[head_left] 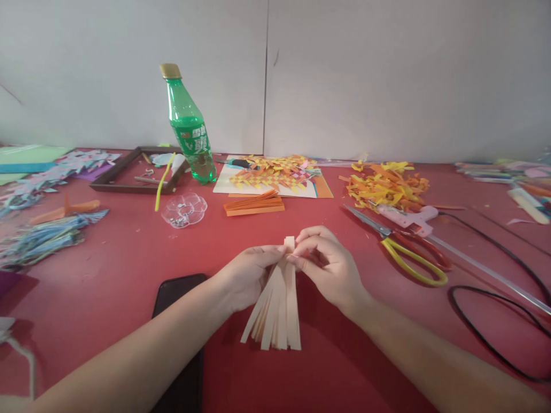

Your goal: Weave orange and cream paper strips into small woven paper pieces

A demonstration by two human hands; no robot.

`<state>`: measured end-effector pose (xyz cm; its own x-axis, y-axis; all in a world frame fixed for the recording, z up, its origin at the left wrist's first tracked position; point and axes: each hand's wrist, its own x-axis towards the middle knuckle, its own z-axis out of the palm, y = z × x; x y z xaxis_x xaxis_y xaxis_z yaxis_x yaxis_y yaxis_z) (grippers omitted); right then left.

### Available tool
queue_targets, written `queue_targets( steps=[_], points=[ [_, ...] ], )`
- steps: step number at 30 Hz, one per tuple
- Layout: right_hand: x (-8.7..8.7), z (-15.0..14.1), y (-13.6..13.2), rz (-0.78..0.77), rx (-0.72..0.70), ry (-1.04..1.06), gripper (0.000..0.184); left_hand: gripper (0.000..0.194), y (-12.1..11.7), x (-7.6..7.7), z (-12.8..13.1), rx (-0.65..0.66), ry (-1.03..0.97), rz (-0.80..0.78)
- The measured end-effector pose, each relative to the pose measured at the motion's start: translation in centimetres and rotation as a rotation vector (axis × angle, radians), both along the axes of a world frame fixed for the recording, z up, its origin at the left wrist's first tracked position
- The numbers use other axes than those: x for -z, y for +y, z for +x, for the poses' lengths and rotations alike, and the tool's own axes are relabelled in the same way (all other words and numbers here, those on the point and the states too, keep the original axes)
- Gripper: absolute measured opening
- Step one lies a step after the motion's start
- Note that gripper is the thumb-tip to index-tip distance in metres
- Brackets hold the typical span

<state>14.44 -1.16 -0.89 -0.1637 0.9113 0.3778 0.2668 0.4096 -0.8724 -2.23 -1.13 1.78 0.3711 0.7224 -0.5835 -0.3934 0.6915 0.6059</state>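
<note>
A bundle of cream paper strips [278, 310] hangs fanned out at its lower end, above the red table. My left hand [253, 272] pinches the bundle near its top from the left, thumb against the strips. From the right, my right hand [329, 267] also grips the top part between thumb and fingers. A short folded end of the paper sticks up above the fingertips. Beyond the hands lies a stack of orange paper strips [255, 205], and a clear flower-shaped dish [185, 210] with small bits in it is to its left.
Scissors [408, 252] with red and yellow handles and a pink glue gun [411, 218] with a black cord lie right. A green bottle [189, 126] stands by a dark frame [129, 186]. Woven paper pieces [275, 175] lie behind. A black phone [178, 287] is under my left forearm.
</note>
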Motion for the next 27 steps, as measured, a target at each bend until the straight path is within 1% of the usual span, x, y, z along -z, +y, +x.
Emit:
queue_targets(
  steps=[3, 6, 9, 11, 13, 14, 16, 17, 18, 19, 20, 21, 24, 25, 27],
  points=[
    [0.0, 0.1, -0.1, 0.039, -0.071, 0.031, 0.009, 0.021, 0.0, 0.0, -0.1, -0.023, 0.000, 0.002],
    [0.0, 0.1, -0.3, 0.063, -0.135, 0.047, 0.009, 0.026, 0.1, -0.1, -0.1, -0.039, -0.025, 0.036],
    [-0.3, 0.1, -0.5, 0.004, -0.196, 0.102, 0.009, 0.027, 0.3, -0.3, -0.2, -0.051, -0.014, 0.051],
    [-0.6, 0.2, -0.4, -0.104, -0.253, 0.203, 0.010, 0.023, 0.3, -0.2, -0.2, -0.073, 0.023, 0.067],
    [-1.0, 0.6, -0.2, -0.267, -0.351, 0.354, 0.013, 0.018, 0.4, -0.2, -0.3, -0.121, 0.044, 0.099],
    [-1.2, 0.9, -0.1, -0.362, -0.440, 0.434, 0.017, 0.016, 0.4, -0.1, -0.3, -0.148, 0.046, 0.113],
    [-1.5, 1.5, 0.2, -0.560, -0.679, 0.536, 0.027, 0.013, 0.4, -0.1, -0.4, -0.185, 0.040, 0.129],
    [-1.6, 1.7, 0.2, -0.640, -0.779, 0.552, 0.031, 0.012, 0.4, -0.1, -0.4, -0.181, 0.039, 0.129],
    [-1.7, 1.9, 0.3, -0.693, -0.833, 0.543, 0.033, 0.011, 0.3, -0.1, -0.4, -0.164, 0.039, 0.125],
    [-1.8, 1.9, 0.3, -0.715, -0.822, 0.509, 0.033, 0.011, 0.3, -0.2, -0.3, -0.130, 0.040, 0.122],
    [-1.8, 1.8, 0.3, -0.704, -0.750, 0.453, 0.031, 0.011, 0.2, -0.3, -0.3, -0.089, 0.038, 0.122],
    [-1.8, 1.7, 0.2, -0.662, -0.635, 0.382, 0.029, 0.012, 0.1, -0.4, -0.2, -0.050, 0.034, 0.129],
    [-1.4, 1.0, -0.1, -0.440, -0.290, 0.179, 0.025, 0.017, -0.1, -0.5, -0.2, 0.031, 0.037, 0.154],
    [-1.3, 0.8, -0.2, -0.370, -0.211, 0.146, 0.023, 0.017, -0.2, -0.5, -0.2, 0.038, 0.047, 0.153],
    [-1.0, 0.6, -0.3, -0.284, -0.116, 0.140, 0.021, 0.017, -0.4, -0.5, -0.2, 0.047, 0.066, 0.138]
  ],
)
